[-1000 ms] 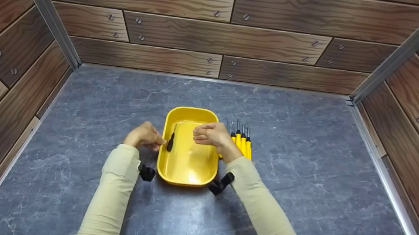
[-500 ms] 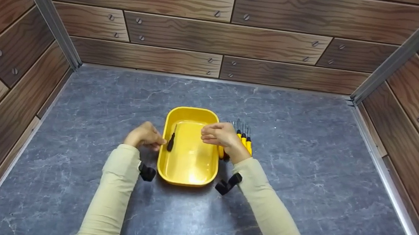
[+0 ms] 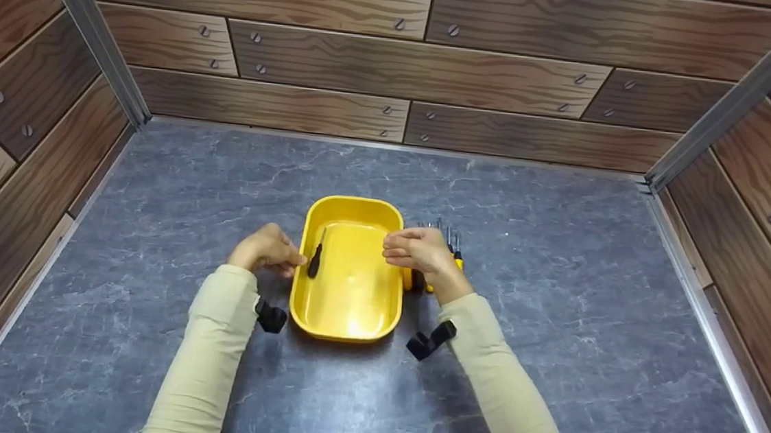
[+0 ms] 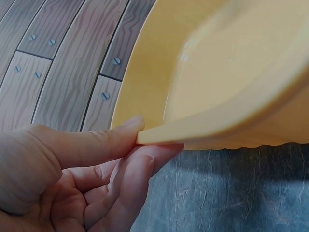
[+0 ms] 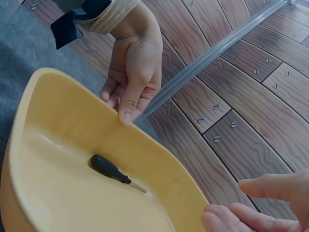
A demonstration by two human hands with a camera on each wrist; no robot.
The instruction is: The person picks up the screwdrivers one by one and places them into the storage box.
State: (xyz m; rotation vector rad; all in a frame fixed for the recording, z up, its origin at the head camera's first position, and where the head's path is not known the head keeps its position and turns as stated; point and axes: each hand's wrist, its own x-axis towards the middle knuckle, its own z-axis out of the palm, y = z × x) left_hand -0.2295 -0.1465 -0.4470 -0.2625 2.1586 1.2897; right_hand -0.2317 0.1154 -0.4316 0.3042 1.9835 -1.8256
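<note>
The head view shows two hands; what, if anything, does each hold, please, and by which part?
The left hand pinches the yellow tray by its left rim; the right hand holds nothing.

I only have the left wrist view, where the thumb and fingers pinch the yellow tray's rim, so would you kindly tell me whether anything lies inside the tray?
Observer: Yes, a black-handled screwdriver lies in the yellow tray, along the side nearest the left hand.
Operator: Thank you; what is at the opposite side, which I have out of frame?
Observer: The right hand is there by the edge, holding nothing that I can see; whether it touches the yellow tray, I cannot tell.
</note>
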